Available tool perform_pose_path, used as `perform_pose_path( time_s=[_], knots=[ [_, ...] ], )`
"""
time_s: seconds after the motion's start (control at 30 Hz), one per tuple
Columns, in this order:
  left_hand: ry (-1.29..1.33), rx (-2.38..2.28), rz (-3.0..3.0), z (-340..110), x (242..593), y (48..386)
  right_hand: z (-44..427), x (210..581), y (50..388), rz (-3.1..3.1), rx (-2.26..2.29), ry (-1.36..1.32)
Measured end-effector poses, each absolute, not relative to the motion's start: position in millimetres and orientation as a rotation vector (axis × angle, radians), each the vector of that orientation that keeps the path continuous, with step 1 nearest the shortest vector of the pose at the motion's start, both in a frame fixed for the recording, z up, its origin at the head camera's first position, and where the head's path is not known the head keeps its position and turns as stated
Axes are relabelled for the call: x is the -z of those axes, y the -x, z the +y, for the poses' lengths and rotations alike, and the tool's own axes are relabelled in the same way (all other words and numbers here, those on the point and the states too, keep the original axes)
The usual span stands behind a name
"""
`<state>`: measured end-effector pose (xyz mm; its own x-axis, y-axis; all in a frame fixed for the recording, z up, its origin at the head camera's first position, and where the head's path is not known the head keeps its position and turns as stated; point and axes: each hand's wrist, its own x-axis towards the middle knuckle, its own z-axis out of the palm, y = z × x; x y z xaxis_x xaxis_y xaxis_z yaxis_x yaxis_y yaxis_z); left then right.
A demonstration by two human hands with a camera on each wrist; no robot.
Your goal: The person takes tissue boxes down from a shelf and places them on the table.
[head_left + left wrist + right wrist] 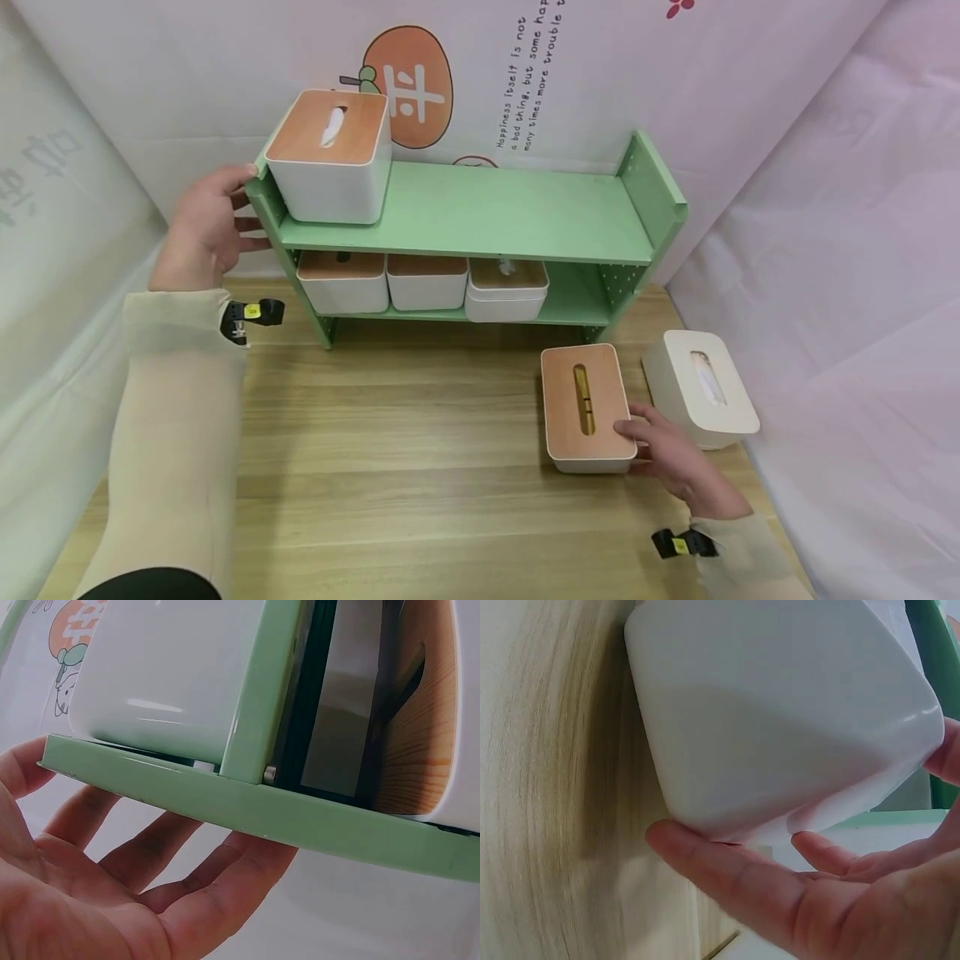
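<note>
My left hand (210,221) grips the left side panel of a green two-tier shelf (510,208). In the left wrist view the thumb is at the panel's end, and the fingers (202,870) lie along its outer face. At the lower right, my right hand (678,462) holds a white tissue box with a wood-look lid (558,400) by its right corner. Its thumb is on the lid and its fingers (735,881) are against the white side (780,712). Whether this box touches the table is hard to tell. Its slot shows a yellowish inside.
A tissue box (330,158) stands at the upper tier's left end. Three more, including a left one (343,292) and a right one (506,304), line the lower tier. An all-white tissue box (701,387) stands by the right cloth wall. Printed cloth (225,67) hangs behind.
</note>
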<state>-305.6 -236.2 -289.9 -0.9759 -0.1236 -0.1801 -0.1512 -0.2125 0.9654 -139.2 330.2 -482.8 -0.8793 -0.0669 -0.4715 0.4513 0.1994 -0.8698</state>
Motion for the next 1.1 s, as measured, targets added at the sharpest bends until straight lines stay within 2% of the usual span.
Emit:
perform_pose_path(
  time_s=[0.43,0.53,0.67,0.8,0.93,1.1],
  knots=[
    [0.357,-2.408,1.982,-236,291,306,329,485,143,2.277,1.543,-0.432],
    [0.356,-2.426,1.968,-236,291,305,325,479,142,2.411,1.410,-0.380],
    [0.352,-2.432,1.954,-236,291,305,312,466,135,2.832,0.985,-0.158],
    [0.349,-2.410,1.977,-236,290,305,287,461,126,3.189,0.520,0.225],
    [0.350,-2.404,1.985,-236,291,305,258,466,117,3.264,0.263,0.578],
    [0.352,-2.416,1.970,-236,291,306,237,476,112,3.278,0.078,0.569]
  ],
)
